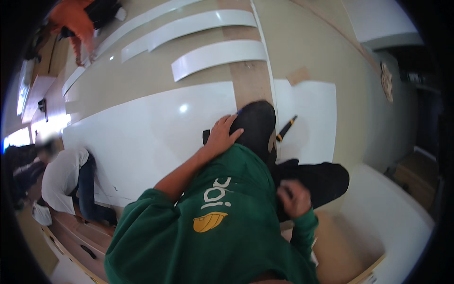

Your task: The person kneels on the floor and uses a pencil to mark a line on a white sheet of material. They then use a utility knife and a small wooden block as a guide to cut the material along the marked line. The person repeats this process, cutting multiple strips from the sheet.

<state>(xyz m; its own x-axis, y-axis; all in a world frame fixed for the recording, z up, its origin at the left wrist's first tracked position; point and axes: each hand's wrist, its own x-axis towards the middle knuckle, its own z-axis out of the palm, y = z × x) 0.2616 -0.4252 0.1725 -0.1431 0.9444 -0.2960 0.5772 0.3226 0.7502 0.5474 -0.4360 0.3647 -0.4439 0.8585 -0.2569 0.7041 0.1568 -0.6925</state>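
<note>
My left hand (223, 137) lies on my dark-trousered knee (255, 120), its fingers stretched out and apart, holding nothing. Low on the right, beside my other thigh, is my right hand (296, 198). Its fingers look bent but are smeared by motion, so whether they hold anything does not show. Ahead of it, a black and orange tool with a slim handle, like a utility knife (286, 128), rests on a white sheet (314, 111). A larger white sheet (151, 123) spreads to the left of my knee, and a brown board strip (250, 85) runs between the two.
Long white strips (220, 54) lie on the beige floor ahead. A small brown piece (298, 75) touches the right sheet's far edge. At far left a person in orange (75, 23) bends over a strip; nearer, a person in a white shirt (64, 180) crouches. A white curved panel (383, 208) stands at right.
</note>
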